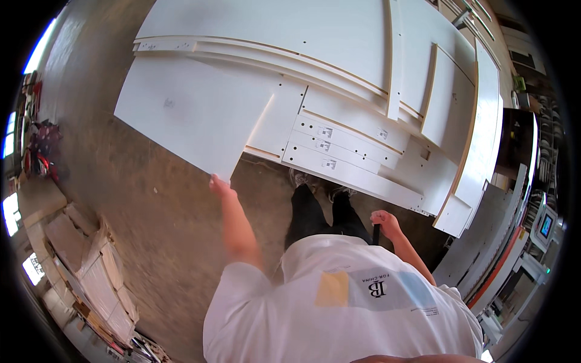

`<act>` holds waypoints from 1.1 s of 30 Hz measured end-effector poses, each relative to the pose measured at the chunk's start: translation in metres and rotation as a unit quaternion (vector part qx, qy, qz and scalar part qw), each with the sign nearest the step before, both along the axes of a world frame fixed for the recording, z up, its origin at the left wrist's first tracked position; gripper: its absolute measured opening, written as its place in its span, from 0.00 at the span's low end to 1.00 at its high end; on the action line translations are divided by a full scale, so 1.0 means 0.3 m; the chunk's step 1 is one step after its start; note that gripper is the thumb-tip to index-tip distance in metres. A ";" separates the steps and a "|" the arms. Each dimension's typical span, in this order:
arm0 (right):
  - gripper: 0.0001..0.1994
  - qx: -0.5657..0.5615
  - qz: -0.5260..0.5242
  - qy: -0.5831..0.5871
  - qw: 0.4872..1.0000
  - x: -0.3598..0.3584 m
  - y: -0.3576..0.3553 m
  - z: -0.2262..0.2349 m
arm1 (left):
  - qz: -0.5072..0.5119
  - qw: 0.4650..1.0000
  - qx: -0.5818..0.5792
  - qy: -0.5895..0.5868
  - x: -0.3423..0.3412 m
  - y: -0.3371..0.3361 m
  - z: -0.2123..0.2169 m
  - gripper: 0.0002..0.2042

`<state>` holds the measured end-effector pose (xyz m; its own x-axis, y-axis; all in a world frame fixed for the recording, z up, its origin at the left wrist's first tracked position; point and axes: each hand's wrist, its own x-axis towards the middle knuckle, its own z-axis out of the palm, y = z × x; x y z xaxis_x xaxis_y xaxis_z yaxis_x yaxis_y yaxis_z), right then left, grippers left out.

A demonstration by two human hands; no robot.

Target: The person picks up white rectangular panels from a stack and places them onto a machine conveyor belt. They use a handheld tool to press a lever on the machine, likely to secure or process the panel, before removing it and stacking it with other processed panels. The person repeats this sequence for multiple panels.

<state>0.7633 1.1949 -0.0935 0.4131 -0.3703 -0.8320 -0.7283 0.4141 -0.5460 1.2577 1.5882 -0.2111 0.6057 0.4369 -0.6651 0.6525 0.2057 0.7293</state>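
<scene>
A stack of large white laminated boards with pale wood-coloured edges [339,54] fills the upper middle and right of the frame, its far end cut off by the top edge and its straight sides bent by the lens. The lowest-reaching piece, a big flat white rectangular panel [193,112], juts toward the lower left of the pile, and its near corner meets the left hand [219,183], whose fingers close on that corner; how firmly they pinch is hard to make out because the forearm is blurred. Three narrow white strips with small paper labels [339,151] lie side by side at the centre of the stack, just right of the panel. Below them the person's dark trousers and shoes are partly hidden under the boards' front edge. The brown concrete floor [121,181] lies open to the left and lower centre, bordered at lower left by a heap of flattened cardboard sheets [97,272]. At centre right the right hand [384,222] is curled into a loose fist around a small dark object [376,233], too hidden to identify.
</scene>
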 end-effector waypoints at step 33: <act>0.23 -0.042 -0.150 0.013 0.988 0.685 0.053 0.063 | -0.286 0.888 -0.346 0.100 -0.652 -0.349 0.269 0.17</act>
